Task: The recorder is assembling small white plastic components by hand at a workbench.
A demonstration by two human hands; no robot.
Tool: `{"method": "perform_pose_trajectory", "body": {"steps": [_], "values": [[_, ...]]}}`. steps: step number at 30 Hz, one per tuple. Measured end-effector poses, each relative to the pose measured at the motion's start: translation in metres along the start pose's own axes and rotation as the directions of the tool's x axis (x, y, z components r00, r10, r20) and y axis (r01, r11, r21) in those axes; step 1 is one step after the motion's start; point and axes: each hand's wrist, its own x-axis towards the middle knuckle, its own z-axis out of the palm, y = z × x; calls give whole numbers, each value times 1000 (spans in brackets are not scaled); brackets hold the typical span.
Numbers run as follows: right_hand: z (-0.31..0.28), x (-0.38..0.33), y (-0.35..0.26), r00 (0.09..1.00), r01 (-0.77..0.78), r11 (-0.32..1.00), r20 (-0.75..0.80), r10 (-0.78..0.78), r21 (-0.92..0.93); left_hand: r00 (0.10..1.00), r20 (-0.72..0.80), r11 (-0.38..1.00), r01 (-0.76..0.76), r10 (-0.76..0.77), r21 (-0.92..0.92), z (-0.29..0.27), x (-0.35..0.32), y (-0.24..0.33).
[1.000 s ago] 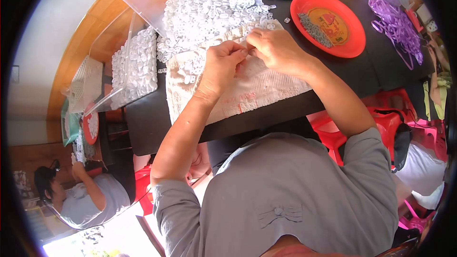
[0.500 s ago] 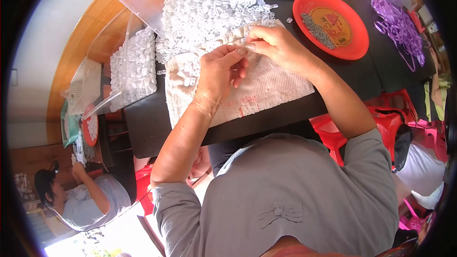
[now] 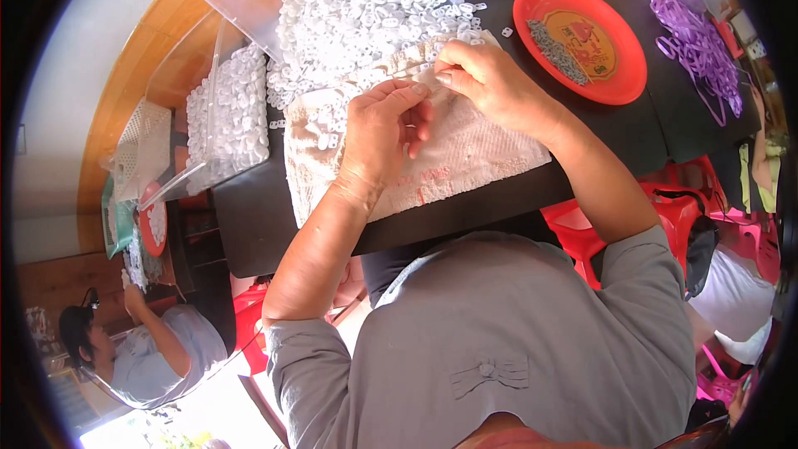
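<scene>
White plastic pieces (image 3: pixel 366 8) heaped on black bench (image 3: pixel 274 216), spilling onto white cloth (image 3: pixel 465 150). Left hand (image 3: pixel 378 129) and right hand (image 3: pixel 486 87) both over cloth's far edge, fingertips pinched; what each grip holds too small to tell. Clear bag (image 3: pixel 220 112) at left holds more white pieces. Red plate (image 3: pixel 619 83) holds grey bits (image 3: pixel 553 50). Purple strips (image 3: pixel 702 54) at far right.

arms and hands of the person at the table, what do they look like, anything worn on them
Both forearms are bare. The left hand and right hand wear no gloves, and no rings or watch show. Grey short sleeves of a top end above the elbows: the left sleeve and the right sleeve.
</scene>
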Motion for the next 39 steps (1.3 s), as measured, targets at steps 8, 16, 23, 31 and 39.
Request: {"method": "perform_pose_trajectory", "body": {"steps": [8, 16, 23, 31, 39], "values": [[7, 1, 4, 997, 75, 984, -22, -72, 161, 1000, 4, 998, 12, -11, -57, 0, -1, 0], [8, -3, 1, 978, 201, 979, -40, -203, -43, 961, 235, 925, 219, -149, -311, -11, 3, -9], [6, -6, 7, 953, 288, 907, 2, -302, -306, 976, 152, 967, 182, -156, -177, -8, -12, 1], [7, -4, -8, 976, 185, 957, 71, -205, 223, 989, 48, 972, 147, -141, -182, -4, -20, -5], [2, -4, -12, 974, -193, 883, 192, 119, 427, 992, 48, 968, 122, -114, -219, -5, -20, -4]]}}
